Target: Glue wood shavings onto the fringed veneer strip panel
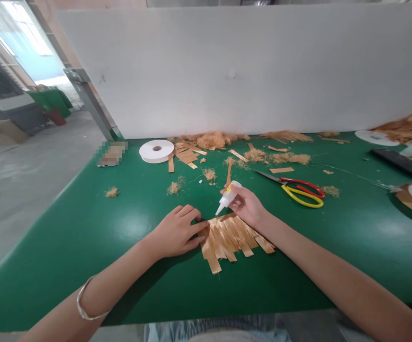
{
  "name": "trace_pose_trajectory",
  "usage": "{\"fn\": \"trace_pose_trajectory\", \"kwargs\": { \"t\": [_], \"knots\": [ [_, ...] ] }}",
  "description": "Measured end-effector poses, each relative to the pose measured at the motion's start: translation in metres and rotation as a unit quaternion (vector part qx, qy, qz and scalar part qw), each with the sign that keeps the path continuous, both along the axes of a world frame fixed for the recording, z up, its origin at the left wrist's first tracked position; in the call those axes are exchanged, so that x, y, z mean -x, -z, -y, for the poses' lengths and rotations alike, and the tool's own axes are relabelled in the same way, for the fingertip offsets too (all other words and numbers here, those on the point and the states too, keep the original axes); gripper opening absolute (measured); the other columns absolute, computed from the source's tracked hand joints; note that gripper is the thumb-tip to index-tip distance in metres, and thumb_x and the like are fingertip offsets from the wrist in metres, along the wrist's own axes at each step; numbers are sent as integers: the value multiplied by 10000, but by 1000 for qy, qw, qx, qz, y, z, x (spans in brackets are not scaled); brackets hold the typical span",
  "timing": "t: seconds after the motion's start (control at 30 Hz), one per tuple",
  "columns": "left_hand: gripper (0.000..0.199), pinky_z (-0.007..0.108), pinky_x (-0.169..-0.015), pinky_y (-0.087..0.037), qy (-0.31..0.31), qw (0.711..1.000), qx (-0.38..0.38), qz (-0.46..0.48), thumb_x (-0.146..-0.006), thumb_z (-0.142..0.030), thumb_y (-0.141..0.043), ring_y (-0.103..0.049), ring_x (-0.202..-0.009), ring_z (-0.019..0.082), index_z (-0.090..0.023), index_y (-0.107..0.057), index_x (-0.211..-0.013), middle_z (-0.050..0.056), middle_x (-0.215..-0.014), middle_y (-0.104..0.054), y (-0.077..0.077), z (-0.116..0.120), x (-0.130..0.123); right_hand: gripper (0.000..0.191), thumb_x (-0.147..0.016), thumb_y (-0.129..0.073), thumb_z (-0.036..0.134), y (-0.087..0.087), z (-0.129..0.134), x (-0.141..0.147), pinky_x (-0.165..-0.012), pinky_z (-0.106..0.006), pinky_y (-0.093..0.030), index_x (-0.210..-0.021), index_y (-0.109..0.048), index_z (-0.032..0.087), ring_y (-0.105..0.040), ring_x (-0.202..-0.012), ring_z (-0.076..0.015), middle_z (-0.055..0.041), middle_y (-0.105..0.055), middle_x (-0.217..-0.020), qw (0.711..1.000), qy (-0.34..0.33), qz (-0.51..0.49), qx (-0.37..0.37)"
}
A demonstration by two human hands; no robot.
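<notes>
My right hand [247, 204] is closed around a small white glue bottle [227, 198] with a yellow label. Its narrow nozzle points down and left, just over the top edge of a fringe of shiny tan ribbon strips [227, 235] lying flat on the table. One tan strip [229, 171] shows behind the bottle; whether my fingers hold it too, I cannot tell. At the fringe's left edge, my left hand [179, 232] has thumb and forefinger on the strips, its other fingers curled. Scissors [302, 189] with one red and one yellow handle lie to the right.
The green table [149, 289] has a white ribbon spool [156, 151] at back left. Ribbon scraps [186, 154] and frayed fibre [215, 139] lie along the white board [234, 71]. At right are a black phone-like slab [401, 163] and a tan ribbon roll [410, 202].
</notes>
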State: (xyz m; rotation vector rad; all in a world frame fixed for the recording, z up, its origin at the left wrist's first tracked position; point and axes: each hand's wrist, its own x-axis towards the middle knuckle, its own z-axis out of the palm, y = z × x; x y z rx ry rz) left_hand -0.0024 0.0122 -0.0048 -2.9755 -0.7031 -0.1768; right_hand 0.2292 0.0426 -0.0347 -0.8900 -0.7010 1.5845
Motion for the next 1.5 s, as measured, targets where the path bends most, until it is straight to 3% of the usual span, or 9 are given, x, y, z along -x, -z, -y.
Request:
{"fn": "trace_pose_trajectory", "kwargs": {
  "t": [0.1,0.3,0.57,0.9,1.1,1.17,1.27,1.4,1.5],
  "knots": [
    [329,357,-772,-403,-2,1000,6,-4,-908,-334,-432,-486,-940,227,-191,-559,-1176,93,-1026,-557,1,0,0,285,-593,-771,343,-1,0,0,-455,-197,-366,-718,-583,169,-216,-412,-18,31,-576,-592,1000,2,-14,14],
    [340,353,-787,-405,1,1000,4,-3,-919,-359,-415,-490,-947,228,-180,-560,-1170,97,-1023,-560,2,-1,0,261,-584,-764,312,-1,0,0,-453,-174,-374,-721,-588,175,-229,-413,-13,4,-650,-690,999,-1,-28,17],
    [356,357,-784,-411,4,1000,4,0,-918,-380,-418,-496,-941,227,-188,-559,-1183,93,-1017,-558,3,-2,0,238,-604,-755,311,-2,0,0,-418,-165,-335,-684,-576,176,-226,-402,-12,17,-638,-650,999,-4,-33,7],
    [338,349,-766,-406,6,1000,-3,2,-924,-378,-406,-496,-928,223,-195,-560,-1162,88,-1012,-562,2,-4,0,225,-617,-755,308,-1,-1,-1,-436,-152,-380,-715,-614,163,-237,-401,-6,1,-660,-684,999,-6,-37,9],
    [205,317,-712,-405,23,997,-34,69,-919,-310,-427,-502,-861,197,-167,-574,-919,75,-932,-585,0,-4,1,182,-644,-738,266,-2,-2,-2,-404,-152,-399,-668,-586,169,-336,-393,-20,11,-635,-638,998,-7,-67,16],
    [183,299,-683,-397,26,993,-52,101,-914,-261,-432,-503,-818,179,-156,-537,-807,67,-876,-592,0,-4,1,160,-672,-719,251,-2,-1,-3,-458,-164,-459,-666,-578,177,-409,-415,-37,24,-607,-598,997,-10,-80,16],
    [186,280,-647,-376,29,988,-79,127,-904,-184,-429,-496,-758,158,-160,-500,-734,49,-792,-594,0,-4,2,81,-743,-658,239,-4,2,-5,-716,-230,-553,-761,-613,173,-556,-524,-83,12,-613,-607,994,-23,-103,18],
    [215,270,-609,-348,53,983,-104,141,-902,-173,-455,-481,-691,146,-162,-500,-692,27,-696,-583,-2,-3,2,212,-792,-611,261,-8,6,-8,-936,-290,-494,-974,-617,151,-649,-913,-164,-78,-688,-949,990,-69,-124,19],
    [241,266,-579,-322,71,979,-116,152,-911,-212,-480,-466,-646,139,-158,-512,-679,17,-640,-567,-3,-2,2,274,-785,-642,285,-10,7,-9,-974,-326,-462,-1036,-592,187,-613,-1009,-169,-64,-658,-1078,988,-110,-108,-11]
  ]
}}
